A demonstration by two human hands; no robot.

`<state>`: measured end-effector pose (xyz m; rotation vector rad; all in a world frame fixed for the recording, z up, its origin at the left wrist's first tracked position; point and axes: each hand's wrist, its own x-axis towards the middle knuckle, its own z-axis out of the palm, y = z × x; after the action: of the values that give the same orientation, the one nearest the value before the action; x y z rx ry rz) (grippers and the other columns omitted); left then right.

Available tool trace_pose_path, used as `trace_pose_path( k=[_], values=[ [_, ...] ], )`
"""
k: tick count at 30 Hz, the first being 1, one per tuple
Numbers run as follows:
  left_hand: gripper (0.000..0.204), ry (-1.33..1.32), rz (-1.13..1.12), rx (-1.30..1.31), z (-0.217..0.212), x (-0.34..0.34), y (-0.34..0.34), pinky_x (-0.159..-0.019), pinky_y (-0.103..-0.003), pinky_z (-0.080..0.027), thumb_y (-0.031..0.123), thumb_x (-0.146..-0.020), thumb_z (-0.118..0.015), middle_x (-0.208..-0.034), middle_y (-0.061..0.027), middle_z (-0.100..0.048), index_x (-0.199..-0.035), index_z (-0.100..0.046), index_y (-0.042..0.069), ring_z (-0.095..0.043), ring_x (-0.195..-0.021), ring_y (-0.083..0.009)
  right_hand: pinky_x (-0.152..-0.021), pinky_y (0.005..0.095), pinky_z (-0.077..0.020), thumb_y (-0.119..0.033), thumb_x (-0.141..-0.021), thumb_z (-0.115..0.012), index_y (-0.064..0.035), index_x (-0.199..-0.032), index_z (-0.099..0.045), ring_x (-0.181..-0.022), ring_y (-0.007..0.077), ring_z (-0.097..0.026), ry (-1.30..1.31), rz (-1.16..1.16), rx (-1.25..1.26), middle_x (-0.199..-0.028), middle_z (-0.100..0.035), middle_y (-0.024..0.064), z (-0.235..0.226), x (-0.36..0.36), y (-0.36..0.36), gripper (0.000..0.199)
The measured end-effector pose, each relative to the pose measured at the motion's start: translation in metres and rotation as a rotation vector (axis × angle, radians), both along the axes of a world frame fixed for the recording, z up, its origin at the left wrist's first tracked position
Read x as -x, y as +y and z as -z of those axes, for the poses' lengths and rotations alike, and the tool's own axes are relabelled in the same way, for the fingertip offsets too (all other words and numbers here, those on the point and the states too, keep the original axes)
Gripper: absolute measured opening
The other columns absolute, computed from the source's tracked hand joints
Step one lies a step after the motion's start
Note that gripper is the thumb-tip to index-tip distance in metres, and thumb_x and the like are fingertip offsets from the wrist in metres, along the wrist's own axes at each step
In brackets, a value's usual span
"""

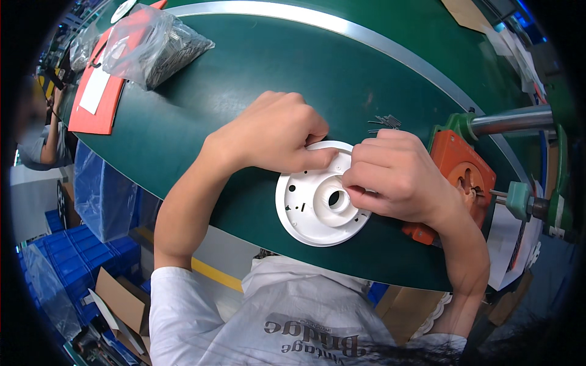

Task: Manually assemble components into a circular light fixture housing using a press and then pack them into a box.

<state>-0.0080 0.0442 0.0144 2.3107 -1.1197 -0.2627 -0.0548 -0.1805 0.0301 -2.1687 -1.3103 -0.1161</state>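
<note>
White disc: a round part of smooth, matte white plastic (305, 227) is held just above or on the desk, near its front edge; it is edged by a raised rim, pierced by small round and slotted holes, and centred on a raised collar (334, 198) with 1 dark round opening.
Left hand: the upper rim of the disc is gripped by the left hand (281, 134), with the thumb laid over the face and the fingers curled at the edge.
Right hand: the fingers of the right hand (390, 177) are curled inward, their tips bunched beside the collar; whether anything small is pinched there cannot be made out.
Desk: a dark green, smooth, faintly glossy surface (256, 55) is bordered at the far side by a curved strip of pale metal (287, 8).
Loose pins: thin grey metal pins (386, 123) are scattered beyond the right hand.
Bag: many similar slim grey pieces are heaped inside a crinkled, clear plastic bag (162, 52), by which a flat orange-red board (96, 116) is partly covered.
Press: a blocky orange fixture (470, 174) with a hollowed centre is seen at the right, beside a green press head (517, 201) and a polished steel cylinder (513, 121).
</note>
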Motion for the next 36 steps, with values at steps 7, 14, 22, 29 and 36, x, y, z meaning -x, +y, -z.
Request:
trace_pose_path(
  k=[7, 14, 22, 29, 36],
  values=[
    [0.042, 0.009, -0.001, 0.012, 0.0, -0.001, 0.0, -0.045, -0.04, -0.03, 0.03, -0.076, -0.07, -0.046, -0.0099, -0.043, -0.052, -0.047, 0.004, -0.042, -0.043, -0.0304, -0.055, 0.0339, -0.0394, -0.009, -0.067, -0.076, -0.009, -0.073, -0.061, -0.061, 0.0231, -0.055, 0.033, 0.013, 0.01, -0.069, -0.055, 0.0038, 0.001, 0.001, -0.001, 0.016],
    [0.042, 0.038, 0.01, 0.002, 0.003, -0.003, 0.001, -0.045, -0.04, -0.031, 0.03, -0.077, -0.07, -0.047, -0.0104, -0.045, -0.054, -0.048, 0.003, -0.043, -0.044, -0.0303, -0.061, 0.0349, -0.0477, -0.007, -0.076, -0.069, -0.0084, -0.082, -0.061, -0.068, 0.0255, -0.062, 0.196, 0.076, 0.02, -0.076, -0.06, 0.0054, -0.002, 0.002, 0.002, 0.011],
    [0.036, 0.03, -0.011, -0.049, 0.001, -0.002, 0.003, -0.05, -0.039, -0.039, 0.033, -0.083, -0.073, -0.055, -0.0102, -0.054, -0.066, -0.06, 0.004, -0.053, -0.051, -0.0305, -0.059, 0.0346, -0.0487, -0.006, -0.077, -0.067, -0.0069, -0.088, -0.065, -0.063, 0.0255, -0.062, 0.356, 0.132, 0.02, -0.077, -0.063, 0.0075, -0.003, -0.004, -0.007, 0.011],
    [0.049, 0.006, -0.01, 0.034, -0.02, -0.001, 0.008, -0.071, -0.038, -0.05, 0.046, -0.075, -0.081, -0.094, -0.0122, -0.064, -0.099, -0.065, 0.006, -0.062, -0.084, -0.028, -0.06, 0.035, -0.0451, -0.008, -0.073, -0.072, -0.007, -0.085, -0.065, -0.065, 0.0249, -0.059, 0.029, 0.168, -0.013, -0.077, -0.061, 0.0059, -0.016, -0.004, -0.011, 0.014],
    [0.077, -0.102, 0.114, 0.192, -0.003, 0.052, -0.011, -0.103, -0.047, -0.041, 0.04, -0.065, -0.087, -0.135, -0.017, -0.051, -0.123, -0.053, 0.003, -0.049, -0.125, -0.0391, -0.052, 0.0241, -0.0337, -0.013, -0.072, -0.066, -0.006, -0.084, -0.064, -0.06, 0.0109, -0.048, -0.42, -0.143, -0.152, -0.069, -0.048, -0.0018, -0.026, 0.109, -0.002, 0.013]
  ],
)
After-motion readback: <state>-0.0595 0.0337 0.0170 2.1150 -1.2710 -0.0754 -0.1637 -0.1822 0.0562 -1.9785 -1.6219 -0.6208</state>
